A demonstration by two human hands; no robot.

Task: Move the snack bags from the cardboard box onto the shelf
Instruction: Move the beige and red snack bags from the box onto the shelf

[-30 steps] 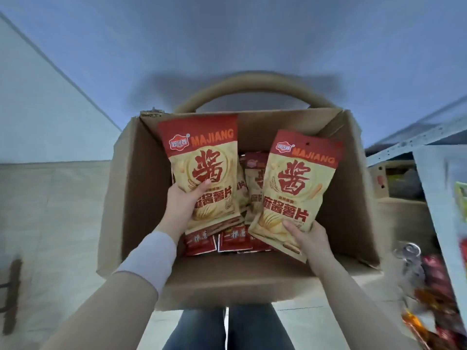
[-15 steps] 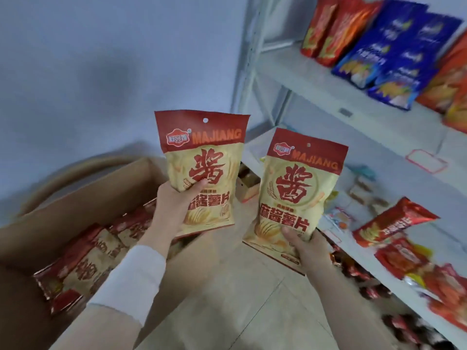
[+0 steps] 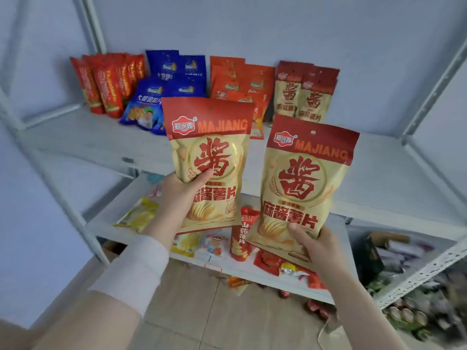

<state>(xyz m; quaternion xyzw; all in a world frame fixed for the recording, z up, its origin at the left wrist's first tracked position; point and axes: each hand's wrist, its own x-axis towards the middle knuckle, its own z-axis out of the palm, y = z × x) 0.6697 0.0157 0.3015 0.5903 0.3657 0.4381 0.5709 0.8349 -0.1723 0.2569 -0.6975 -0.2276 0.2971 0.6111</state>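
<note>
A: Where are the snack bags right now?

B: Both are in the air in front of the shelf [image 3: 379,160], not yet on it. The left hand [image 3: 177,195] grasps the left Majiang chip bag [image 3: 209,147] by its lower left side, thumb across the front. The right hand [image 3: 316,246] grips the right Majiang chip bag [image 3: 308,178] at its bottom edge, thumb on the front too.

A: Which way do they point?

B: Each stands upright, long axis running bottom to top, red header band up and the printed face toward the camera. The right one leans a little to the right at the top.

A: And where should they go?

B: I'd say beside the matching bags [image 3: 305,94] already standing at the back right of the upper shelf, to the right of the orange bags [image 3: 240,79] and the blue bags [image 3: 171,77]. There is bare shelf in front of and to the right of that stack.

A: How to do it well?

B: Keep them upright with faces outward, carry them over the shelf's front lip, set the bottom seam down first, then lean each against the matching stack before letting go. Placing one at a time would likely keep the thin bags from toppling forward.
</note>
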